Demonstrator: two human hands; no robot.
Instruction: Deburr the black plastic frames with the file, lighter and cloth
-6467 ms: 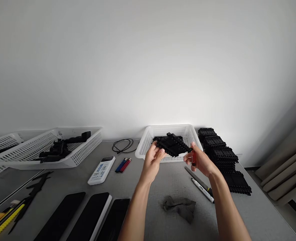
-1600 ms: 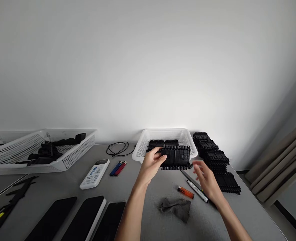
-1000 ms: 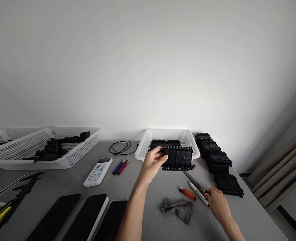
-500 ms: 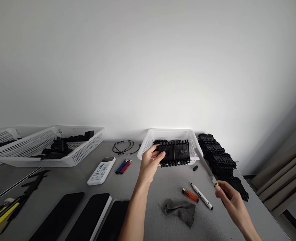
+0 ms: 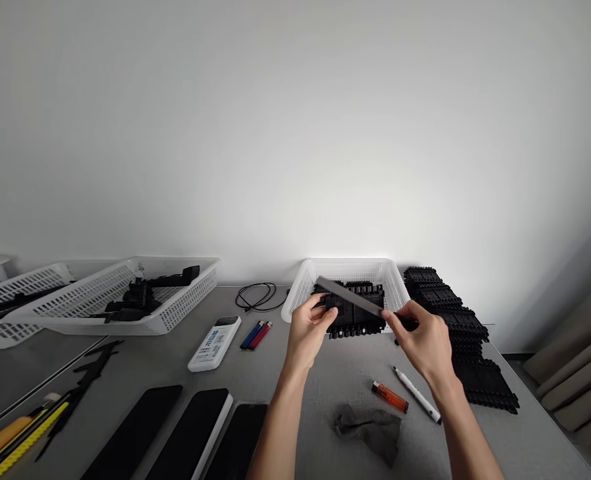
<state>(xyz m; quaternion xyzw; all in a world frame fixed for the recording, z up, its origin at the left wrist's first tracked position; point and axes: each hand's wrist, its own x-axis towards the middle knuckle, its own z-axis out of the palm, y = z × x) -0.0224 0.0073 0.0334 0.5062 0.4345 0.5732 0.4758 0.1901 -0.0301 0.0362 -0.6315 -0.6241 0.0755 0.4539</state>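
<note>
Left hand [image 5: 308,330] pinches black plate [image 5: 349,316], up off table [image 5: 335,380], just before basket [image 5: 348,261]. Right hand [image 5: 427,340] grips file [image 5: 350,297], slanting across plate; contact unclear. Lighter [image 5: 390,397] lies between cloth [image 5: 370,430] and pen [image 5: 416,395].

A pale, softly lit wall [image 5: 295,133] rises behind a grey table [image 5: 150,360], with a beige curtain [image 5: 575,380] at right.

Workshop-like; metal file [image 5: 350,296], stacked parts [image 5: 458,321]
</note>
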